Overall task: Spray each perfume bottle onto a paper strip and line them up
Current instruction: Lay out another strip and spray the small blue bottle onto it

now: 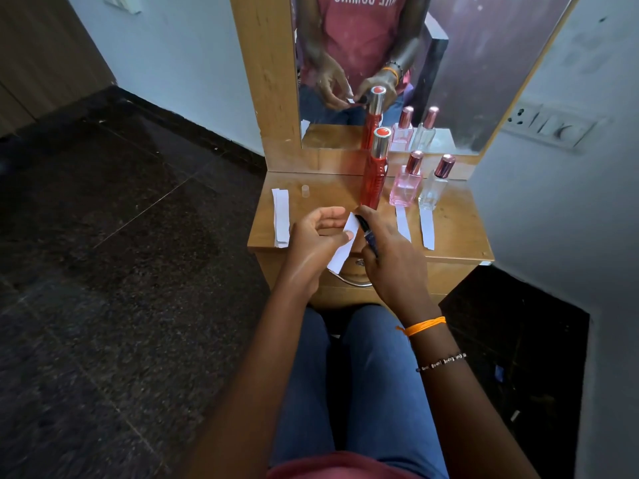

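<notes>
Pinching white paper strip (340, 252) in left hand (316, 242), right hand (390, 257) gripped slim dark spray bottle (367, 235); nozzle needed aiming squarely at paper.

The only lettering you can read is on your red shirt (359, 32) as the mirror (484, 63) shows it: white capitals along the top edge of the view, reversed by the reflection and cut off above. They look like "ARE COMING", with the first letter partly hidden at the right and more letters possibly lost beyond it. The bottles (373, 174) and paper strips (403, 223) on the counter (456, 236) show no print you can make out, and the wall switch plate (549, 127) bears no legible marks.
</notes>
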Tool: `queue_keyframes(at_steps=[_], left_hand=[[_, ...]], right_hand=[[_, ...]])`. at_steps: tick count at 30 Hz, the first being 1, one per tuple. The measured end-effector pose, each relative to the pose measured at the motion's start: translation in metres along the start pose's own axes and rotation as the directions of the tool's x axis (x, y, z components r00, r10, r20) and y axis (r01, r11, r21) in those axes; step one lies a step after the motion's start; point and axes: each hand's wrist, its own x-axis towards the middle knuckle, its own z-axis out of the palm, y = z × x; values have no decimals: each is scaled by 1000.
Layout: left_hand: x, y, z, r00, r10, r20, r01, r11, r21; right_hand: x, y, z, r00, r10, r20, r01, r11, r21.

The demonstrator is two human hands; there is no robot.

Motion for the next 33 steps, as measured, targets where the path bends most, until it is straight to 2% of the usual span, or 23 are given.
queue_keyframes(at_steps=[3, 18, 26, 33], left_hand=[[-2, 2, 2, 999, -35, -3, 35, 998, -44], [-5, 2, 7, 997, -77, 18, 77, 997, -7], [-4, -1, 6, 995, -95, 17, 95, 995, -8], [0, -8, 6, 989, -139, -53, 137, 990, -38]], right_hand=[[-1, 1, 2, 999, -38, 0, 38, 998, -49], [0, 7, 8, 999, 43, -13, -44, 995, -89], [0, 4, 7, 999, 48, -5, -48, 997, -54], [0, 7, 4, 995, 85, -42, -81, 991, 103]])
